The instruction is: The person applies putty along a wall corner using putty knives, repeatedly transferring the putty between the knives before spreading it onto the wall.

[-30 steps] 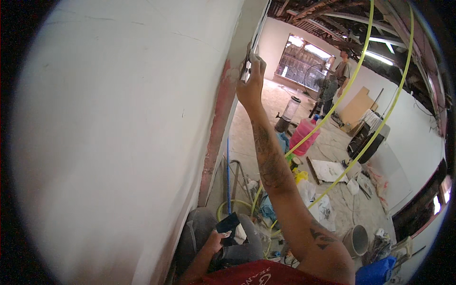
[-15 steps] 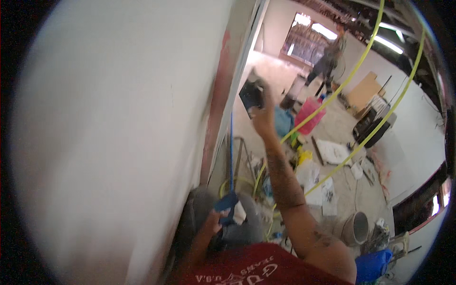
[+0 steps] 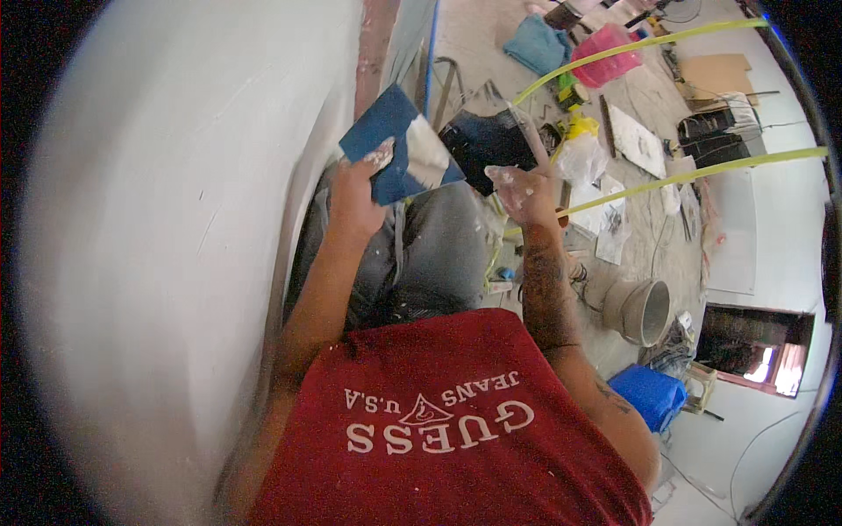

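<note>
My left hand (image 3: 358,195) is closed on a flat blue square plate (image 3: 382,121), its thumb, smeared with white, lying on top. A patch of white paste (image 3: 427,151) covers part of that plate. In front of me on the right, my right hand (image 3: 528,196) grips a flat dark plate (image 3: 488,142) with a pale, shiny edge, which looks like a wide putty spreader. White smears show on these fingers too. The two plates are held close together above my grey trousers (image 3: 438,241).
A white wall (image 3: 175,219) rises close on my left, beside a reddish post (image 3: 372,48). Yellow hoses (image 3: 667,177) cross on the right. A bucket (image 3: 645,314), a blue container (image 3: 649,396), a pink container (image 3: 607,57) and plastic sheets lie across the floor.
My right hand has come down and back from its raised, stretched-out place. My left hand has risen with the blue plate, bringing both plates together. The view has tilted downward.
</note>
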Action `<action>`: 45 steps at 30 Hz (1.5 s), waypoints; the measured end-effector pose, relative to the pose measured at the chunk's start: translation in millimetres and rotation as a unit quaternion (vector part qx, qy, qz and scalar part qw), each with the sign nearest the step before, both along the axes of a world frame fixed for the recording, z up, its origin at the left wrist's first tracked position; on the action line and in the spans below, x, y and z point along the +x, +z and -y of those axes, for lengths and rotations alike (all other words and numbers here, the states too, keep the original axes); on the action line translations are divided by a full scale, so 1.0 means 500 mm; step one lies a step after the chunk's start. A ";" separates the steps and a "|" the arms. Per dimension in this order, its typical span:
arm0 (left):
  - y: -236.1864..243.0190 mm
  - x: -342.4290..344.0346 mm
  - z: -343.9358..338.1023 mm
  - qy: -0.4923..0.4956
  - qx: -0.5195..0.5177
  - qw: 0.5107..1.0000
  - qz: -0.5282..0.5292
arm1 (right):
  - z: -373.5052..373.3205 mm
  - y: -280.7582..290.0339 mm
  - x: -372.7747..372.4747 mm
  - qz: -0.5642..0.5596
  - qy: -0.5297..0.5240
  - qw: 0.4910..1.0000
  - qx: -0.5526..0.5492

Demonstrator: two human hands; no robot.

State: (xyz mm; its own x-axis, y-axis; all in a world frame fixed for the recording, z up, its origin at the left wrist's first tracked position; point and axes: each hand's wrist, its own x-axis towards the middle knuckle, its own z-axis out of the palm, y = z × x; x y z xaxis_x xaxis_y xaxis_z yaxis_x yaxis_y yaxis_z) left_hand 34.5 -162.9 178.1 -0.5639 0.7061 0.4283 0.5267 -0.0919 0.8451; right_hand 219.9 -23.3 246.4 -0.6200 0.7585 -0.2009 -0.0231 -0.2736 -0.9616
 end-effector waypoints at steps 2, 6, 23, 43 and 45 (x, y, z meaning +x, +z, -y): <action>0.007 -0.003 -0.021 -0.024 0.045 0.966 0.253 | 0.024 0.002 -0.025 -0.007 0.057 0.990 0.132; 0.039 0.005 -0.021 -0.082 0.135 0.724 0.672 | 0.047 -0.022 -0.061 -0.095 0.168 0.948 0.252; 0.055 -0.016 -0.062 0.157 0.052 0.923 0.349 | 0.027 0.035 -0.024 0.173 0.162 0.758 0.607; 0.000 -0.005 -0.066 0.252 -0.009 0.962 0.109 | 0.104 -0.016 -0.108 0.198 0.182 0.802 0.534; 0.003 0.000 -0.067 0.257 0.002 0.961 0.103 | 0.104 -0.017 -0.105 0.186 0.192 0.790 0.552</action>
State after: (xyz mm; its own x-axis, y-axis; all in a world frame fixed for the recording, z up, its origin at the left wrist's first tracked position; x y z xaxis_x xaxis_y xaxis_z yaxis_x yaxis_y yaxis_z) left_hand 34.4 -129.4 179.8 -0.9109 0.3102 0.2719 0.3245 0.1320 0.9366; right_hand 167.5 -75.1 238.0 -0.9006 0.3687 0.2301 0.1973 0.8186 -0.5394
